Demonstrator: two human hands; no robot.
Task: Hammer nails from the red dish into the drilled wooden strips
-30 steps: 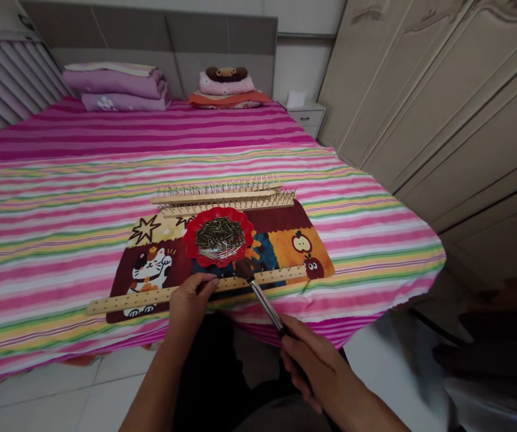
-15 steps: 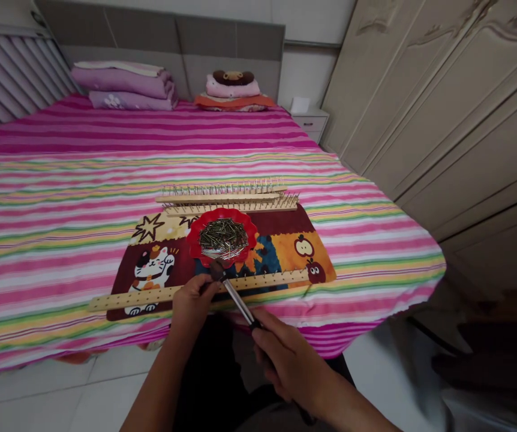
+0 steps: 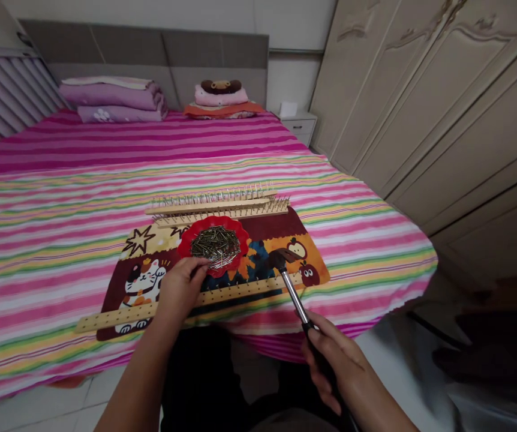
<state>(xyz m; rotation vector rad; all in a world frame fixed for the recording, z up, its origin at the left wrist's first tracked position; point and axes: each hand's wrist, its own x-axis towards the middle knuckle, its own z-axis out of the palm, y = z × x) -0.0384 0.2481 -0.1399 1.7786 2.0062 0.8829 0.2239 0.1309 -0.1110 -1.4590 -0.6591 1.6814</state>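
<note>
My left hand rests over the long wooden strip with holes, its curled fingertips at the near left rim of the red dish heaped with small metal nails. Whether a nail is pinched between those fingers is hidden. My right hand grips the black handle of a hammer. The hammer head hovers over the right part of the cartoon mat, just beyond the strip.
Two wooden strips studded with upright nails lie behind the dish. All of it sits on a bed with a striped pink sheet. Folded bedding and pillows are at the headboard, and wardrobe doors stand to the right.
My left hand moved from the strip up to the dish's rim. The hammer swung right, from beside the left hand to over the mat's right part. My right hand drew back right.
</note>
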